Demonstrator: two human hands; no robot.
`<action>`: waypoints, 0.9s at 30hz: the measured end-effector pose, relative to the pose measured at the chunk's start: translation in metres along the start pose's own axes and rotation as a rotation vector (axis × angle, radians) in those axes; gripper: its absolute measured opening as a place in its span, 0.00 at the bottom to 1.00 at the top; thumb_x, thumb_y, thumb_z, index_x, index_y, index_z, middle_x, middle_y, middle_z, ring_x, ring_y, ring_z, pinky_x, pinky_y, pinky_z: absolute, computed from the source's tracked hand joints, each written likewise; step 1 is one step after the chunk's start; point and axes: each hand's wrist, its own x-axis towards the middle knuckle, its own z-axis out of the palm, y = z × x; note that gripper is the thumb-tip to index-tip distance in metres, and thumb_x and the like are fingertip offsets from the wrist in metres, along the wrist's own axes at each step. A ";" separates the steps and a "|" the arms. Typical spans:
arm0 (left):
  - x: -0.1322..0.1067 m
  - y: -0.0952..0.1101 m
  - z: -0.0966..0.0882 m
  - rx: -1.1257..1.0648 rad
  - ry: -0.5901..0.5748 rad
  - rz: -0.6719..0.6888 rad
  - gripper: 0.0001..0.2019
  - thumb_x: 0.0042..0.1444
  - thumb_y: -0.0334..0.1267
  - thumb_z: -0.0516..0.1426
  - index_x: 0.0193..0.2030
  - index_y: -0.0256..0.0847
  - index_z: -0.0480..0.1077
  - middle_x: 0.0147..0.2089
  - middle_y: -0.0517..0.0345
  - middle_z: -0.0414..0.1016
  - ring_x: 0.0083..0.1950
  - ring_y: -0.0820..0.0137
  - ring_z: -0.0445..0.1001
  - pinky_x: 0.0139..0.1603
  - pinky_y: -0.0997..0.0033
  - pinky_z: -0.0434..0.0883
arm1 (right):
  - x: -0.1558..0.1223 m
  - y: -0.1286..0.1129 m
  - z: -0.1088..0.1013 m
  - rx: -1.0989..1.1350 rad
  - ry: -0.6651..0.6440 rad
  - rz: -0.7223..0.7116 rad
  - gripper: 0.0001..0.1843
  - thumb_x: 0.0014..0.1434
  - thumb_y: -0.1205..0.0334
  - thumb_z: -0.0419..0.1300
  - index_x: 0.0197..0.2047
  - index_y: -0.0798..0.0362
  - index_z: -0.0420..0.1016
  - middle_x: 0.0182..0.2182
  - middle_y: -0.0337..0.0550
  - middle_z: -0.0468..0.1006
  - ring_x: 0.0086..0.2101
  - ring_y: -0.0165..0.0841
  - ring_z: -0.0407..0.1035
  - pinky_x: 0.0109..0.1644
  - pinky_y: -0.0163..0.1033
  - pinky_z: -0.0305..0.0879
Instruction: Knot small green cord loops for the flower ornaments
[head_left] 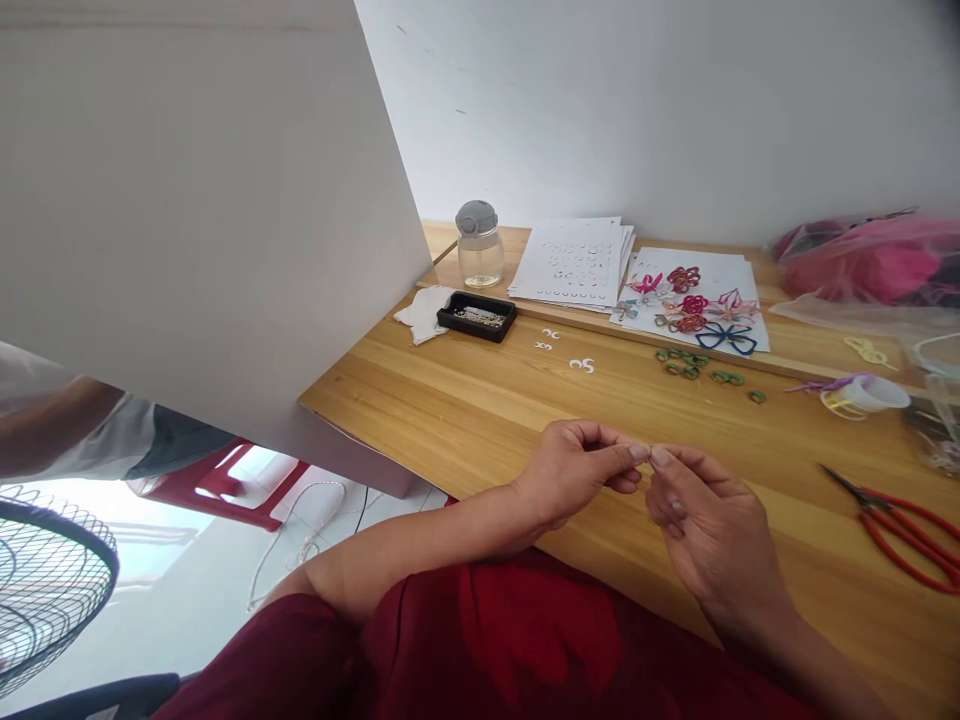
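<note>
My left hand (pixel 581 470) and my right hand (pixel 709 515) meet fingertip to fingertip over the wooden table (pixel 450 410). Each is closed in a pinch of thumb and forefinger. Whatever sits between the tips is too small to make out. Beyond them lie small white crescent-shaped pieces (pixel 582 366) and several green curled pieces (pixel 682 362). Red-handled scissors (pixel 900 530) rest to the right of my right hand.
At the back stand a lidded glass bottle (pixel 480 250), a black tray (pixel 477 317) of small bits, paper sheets (pixel 566 265) and coloured flower shapes (pixel 690 305). A white cup (pixel 866 396) lies at right. A grey partition (pixel 210 200) borders the left; a fan (pixel 52 590) stands below it.
</note>
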 end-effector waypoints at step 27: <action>0.002 0.014 -0.014 0.340 -0.052 0.142 0.21 0.49 0.46 0.75 0.45 0.34 0.83 0.40 0.50 0.84 0.32 0.74 0.75 0.29 0.76 0.74 | -0.003 0.003 0.000 -0.022 0.005 0.006 0.18 0.43 0.48 0.83 0.31 0.48 0.85 0.16 0.31 0.62 0.20 0.24 0.51 0.21 0.34 0.47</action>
